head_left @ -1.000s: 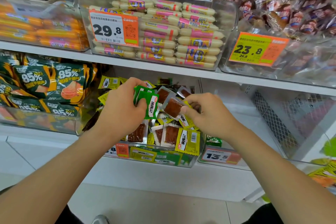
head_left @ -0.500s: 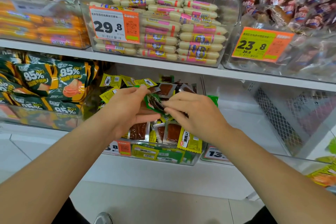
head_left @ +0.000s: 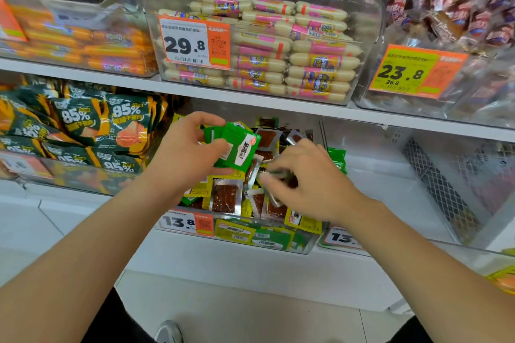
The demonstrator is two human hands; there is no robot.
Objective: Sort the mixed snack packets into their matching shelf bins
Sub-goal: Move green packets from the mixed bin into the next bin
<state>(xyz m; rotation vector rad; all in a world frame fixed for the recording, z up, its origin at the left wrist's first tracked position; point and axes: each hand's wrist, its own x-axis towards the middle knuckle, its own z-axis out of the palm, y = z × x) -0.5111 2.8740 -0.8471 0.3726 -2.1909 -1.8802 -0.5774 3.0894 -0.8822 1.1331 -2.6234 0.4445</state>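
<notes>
- Left hand (head_left: 189,153) is clamped on a small stack of green packets (head_left: 237,145), thumb across the front and fingers curled behind. The stack is held just above the pile, likely so that picks gather for one trip to their own bin.
- Right hand (head_left: 309,181) is low over the same pile, fingers (head_left: 269,179) bent down among the packets. Motion blur there; cannot tell whether they pinch one or only rake through.
- Middle bin (head_left: 303,245), clear plastic, holds a mixed load. Yellow packets (head_left: 200,189) with windows showing brown strips lie in it, and green ones sit among them and against the front wall. Price tag (head_left: 186,221) reads 13.8.
- Neighbouring bin (head_left: 384,198), just to the right, shows a few green packets behind the right hand. It is probably the matching home for the held stack.
- To the left sits a bin of dark-green 85% bags (head_left: 111,125), apart from the mix.
- On the shelf above, a clear sausage bin (head_left: 370,36) is stacked with pale sausages in pink-and-yellow labels.
- Judgement: the sorting is well short of done, as green packets lie throughout the yellow pile.
</notes>
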